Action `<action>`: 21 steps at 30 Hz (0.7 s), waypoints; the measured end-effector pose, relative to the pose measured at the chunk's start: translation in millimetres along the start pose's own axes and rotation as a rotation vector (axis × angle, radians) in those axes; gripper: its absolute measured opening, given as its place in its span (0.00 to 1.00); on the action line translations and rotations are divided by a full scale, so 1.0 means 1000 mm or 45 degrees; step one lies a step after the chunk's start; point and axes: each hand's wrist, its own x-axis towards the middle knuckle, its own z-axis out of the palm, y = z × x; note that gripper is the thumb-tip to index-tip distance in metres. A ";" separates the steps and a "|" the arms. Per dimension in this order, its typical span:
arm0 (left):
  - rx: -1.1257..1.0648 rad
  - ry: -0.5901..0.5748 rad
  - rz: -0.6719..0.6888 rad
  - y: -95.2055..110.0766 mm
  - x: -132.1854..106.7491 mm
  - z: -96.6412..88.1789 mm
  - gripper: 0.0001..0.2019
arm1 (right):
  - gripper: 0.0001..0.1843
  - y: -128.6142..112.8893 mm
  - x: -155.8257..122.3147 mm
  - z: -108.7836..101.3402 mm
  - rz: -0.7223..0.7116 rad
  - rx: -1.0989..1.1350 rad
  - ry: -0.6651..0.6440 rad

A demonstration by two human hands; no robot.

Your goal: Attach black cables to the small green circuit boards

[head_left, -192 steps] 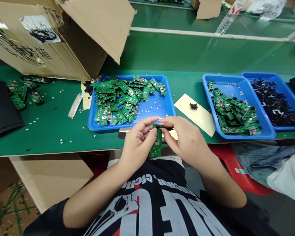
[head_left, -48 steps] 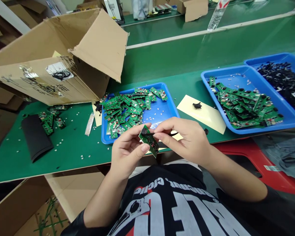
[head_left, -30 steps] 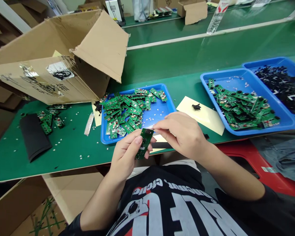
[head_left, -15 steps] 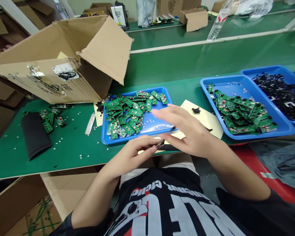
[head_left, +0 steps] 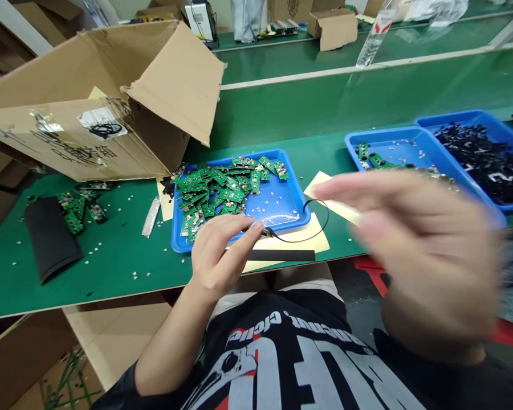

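Near the table's front edge, my left hand (head_left: 220, 250) is closed, thumb and fingers pinching a small dark part (head_left: 267, 232) mostly hidden by the fingertips. From it a thin black wire (head_left: 327, 219) curls out to the right in an open loop. My right hand (head_left: 431, 245) is up on the right, smeared by motion; whether it holds anything does not show. Behind my left hand a blue tray (head_left: 299, 219) bears a pile of small green circuit boards (head_left: 222, 188). Under the wire lie yellow paper (head_left: 320, 241) and a flat black strip (head_left: 282, 255).
A second blue tray (head_left: 385, 136) with circuit boards is partly covered by my right hand. Beyond it, another blue tray (head_left: 448, 117) holds small black parts. At left are a large open cardboard box (head_left: 34, 131), a black sleeve (head_left: 53, 239) and loose boards (head_left: 74, 219).
My right hand has swung away from my left, to the right and toward the camera. The black wire loop now shows between them. My left hand keeps its pinch.
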 end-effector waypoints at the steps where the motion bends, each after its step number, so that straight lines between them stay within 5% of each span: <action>1: -0.004 0.018 0.024 0.000 0.001 0.000 0.16 | 0.14 0.002 0.008 0.008 0.019 0.050 -0.043; 6: 0.016 0.130 0.093 0.001 0.004 -0.005 0.13 | 0.09 0.012 0.021 0.039 0.215 0.405 -0.234; 14: 0.135 0.202 0.108 0.003 0.005 -0.014 0.10 | 0.04 0.015 0.014 0.042 0.306 0.594 -0.143; 21: 0.095 0.206 0.165 0.002 0.009 -0.012 0.10 | 0.04 0.009 0.009 0.043 0.151 0.524 0.000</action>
